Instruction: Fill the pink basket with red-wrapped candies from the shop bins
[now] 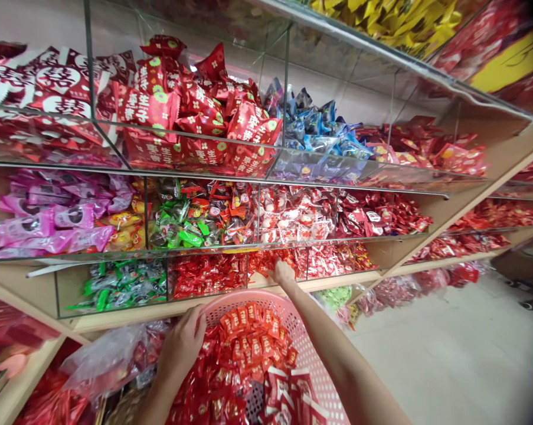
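A pink perforated plastic basket (308,330) is in front of me, holding red wrapped candies (248,336) and some red-and-white packets (288,392). My left hand (189,336) is closed over the basket's left rim. Beyond the far rim, my right hand (284,273) reaches into a bottom-row shelf compartment with small red-orange wrapped candies (261,260). Its fingertips are down among these candies, and their grip is hidden. Just left of that hand, a glass divider separates off more red candies (208,274).
Glass-fronted shelves rise ahead, with large red packets (199,112), blue wrapped sweets (319,130), purple packets (58,212) and green sweets (124,280). A clear plastic bag (107,360) lies below at left. Pale floor (425,336) stretches to the right.
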`<state>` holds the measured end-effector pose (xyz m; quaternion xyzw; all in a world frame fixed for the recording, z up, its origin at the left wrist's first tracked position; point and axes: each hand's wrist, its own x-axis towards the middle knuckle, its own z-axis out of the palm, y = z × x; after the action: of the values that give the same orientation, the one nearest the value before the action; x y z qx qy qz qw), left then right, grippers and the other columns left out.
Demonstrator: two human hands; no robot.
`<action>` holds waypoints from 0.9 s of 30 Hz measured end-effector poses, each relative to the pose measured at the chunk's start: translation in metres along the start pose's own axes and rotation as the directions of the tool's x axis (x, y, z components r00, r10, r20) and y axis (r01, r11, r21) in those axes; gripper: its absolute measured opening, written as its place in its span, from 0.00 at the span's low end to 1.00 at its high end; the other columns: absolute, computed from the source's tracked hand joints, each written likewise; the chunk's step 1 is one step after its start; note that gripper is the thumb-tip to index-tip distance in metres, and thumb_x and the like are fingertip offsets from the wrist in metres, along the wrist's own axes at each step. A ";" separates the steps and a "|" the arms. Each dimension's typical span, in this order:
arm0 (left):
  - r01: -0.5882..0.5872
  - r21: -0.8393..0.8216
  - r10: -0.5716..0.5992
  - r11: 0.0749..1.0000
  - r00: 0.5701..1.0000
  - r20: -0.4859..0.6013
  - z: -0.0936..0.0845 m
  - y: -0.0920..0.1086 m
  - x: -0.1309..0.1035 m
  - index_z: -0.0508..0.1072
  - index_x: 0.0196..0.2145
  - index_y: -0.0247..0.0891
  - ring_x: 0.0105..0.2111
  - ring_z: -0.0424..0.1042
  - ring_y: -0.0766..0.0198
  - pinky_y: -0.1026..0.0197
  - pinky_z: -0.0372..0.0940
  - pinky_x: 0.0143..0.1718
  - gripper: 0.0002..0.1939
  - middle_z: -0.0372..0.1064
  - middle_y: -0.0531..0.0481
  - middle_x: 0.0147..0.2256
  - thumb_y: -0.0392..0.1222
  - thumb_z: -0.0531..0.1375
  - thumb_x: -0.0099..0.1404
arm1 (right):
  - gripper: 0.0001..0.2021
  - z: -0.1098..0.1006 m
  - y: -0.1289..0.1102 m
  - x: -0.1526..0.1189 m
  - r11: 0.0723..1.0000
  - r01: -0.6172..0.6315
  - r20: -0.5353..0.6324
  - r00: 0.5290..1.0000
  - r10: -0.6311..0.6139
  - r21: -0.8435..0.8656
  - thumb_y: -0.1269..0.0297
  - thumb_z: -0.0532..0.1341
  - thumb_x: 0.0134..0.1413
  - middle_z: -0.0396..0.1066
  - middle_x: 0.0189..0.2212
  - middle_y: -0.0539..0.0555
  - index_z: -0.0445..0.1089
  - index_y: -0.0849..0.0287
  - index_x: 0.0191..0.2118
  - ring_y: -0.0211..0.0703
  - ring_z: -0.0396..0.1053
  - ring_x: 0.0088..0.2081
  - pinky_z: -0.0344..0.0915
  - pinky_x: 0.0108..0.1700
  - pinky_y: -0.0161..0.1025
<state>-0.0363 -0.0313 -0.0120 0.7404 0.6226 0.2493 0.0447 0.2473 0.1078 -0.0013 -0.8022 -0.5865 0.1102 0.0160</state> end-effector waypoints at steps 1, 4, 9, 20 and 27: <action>-0.003 -0.001 0.003 1.000 1.000 -0.003 0.000 0.000 0.000 0.67 0.45 0.41 0.40 0.73 0.63 0.65 0.66 0.40 0.16 0.73 0.51 0.44 0.43 0.45 0.65 | 0.25 0.000 0.001 0.000 1.000 0.008 -0.011 1.000 -0.008 0.002 0.55 0.59 0.51 0.69 0.43 0.67 0.60 0.66 0.52 0.52 0.69 0.46 0.65 0.42 0.40; -0.010 0.000 0.010 1.000 1.000 -0.009 0.000 -0.001 0.000 0.67 0.46 0.40 0.40 0.73 0.63 0.65 0.66 0.40 0.16 0.73 0.50 0.43 0.43 0.45 0.65 | 0.23 -0.003 0.005 -0.004 1.000 0.026 -0.038 0.999 -0.025 0.006 0.55 0.59 0.50 0.70 0.42 0.67 0.63 0.66 0.48 0.52 0.70 0.45 0.64 0.40 0.39; -0.001 0.011 0.001 1.000 1.000 -0.004 0.000 -0.001 0.001 0.67 0.46 0.40 0.41 0.73 0.63 0.65 0.66 0.39 0.16 0.73 0.50 0.44 0.43 0.45 0.65 | 0.20 -0.016 0.017 -0.021 0.998 0.062 -0.084 0.995 -0.061 0.008 0.55 0.57 0.51 0.71 0.39 0.65 0.64 0.64 0.46 0.50 0.70 0.42 0.61 0.38 0.38; 0.005 0.018 -0.005 1.000 1.000 0.007 0.002 -0.002 0.001 0.67 0.46 0.41 0.41 0.73 0.62 0.64 0.65 0.39 0.16 0.72 0.50 0.45 0.44 0.45 0.65 | 0.11 -0.002 0.084 -0.152 0.893 0.155 -0.281 0.959 -0.034 0.423 0.55 0.54 0.48 0.63 0.18 0.47 0.61 0.57 0.28 0.38 0.61 0.21 0.50 0.24 0.33; 0.026 0.027 -0.027 0.999 0.999 0.039 0.001 -0.002 0.000 0.67 0.46 0.41 0.41 0.73 0.62 0.64 0.65 0.39 0.17 0.72 0.50 0.46 0.45 0.45 0.65 | 0.09 0.040 0.079 -0.189 0.901 0.004 -0.152 0.986 0.069 0.433 0.58 0.53 0.48 0.67 0.20 0.50 0.60 0.57 0.26 0.39 0.65 0.23 0.52 0.25 0.34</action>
<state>-0.0374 -0.0302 -0.0133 0.7373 0.6347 0.2258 0.0506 0.2589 -0.0995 -0.0228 -0.7948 -0.5306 0.1715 0.2393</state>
